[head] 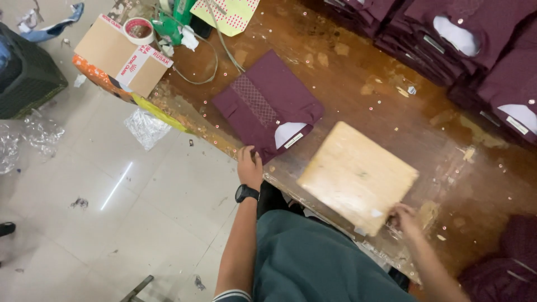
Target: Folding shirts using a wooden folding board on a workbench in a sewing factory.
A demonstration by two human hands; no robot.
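Note:
A folded maroon shirt with a white collar insert lies on the brown wooden table. My left hand, with a black watch on its wrist, grips the shirt's near corner at the table edge. To the right lies a square pale wooden board, flat on the table. My right hand holds the board's near right corner.
Stacks of folded maroon shirts fill the table's far right. A cardboard box with a tape roll sits at the left end. Small pins dot the tabletop. Plastic wrap and a dark crate are on the tiled floor.

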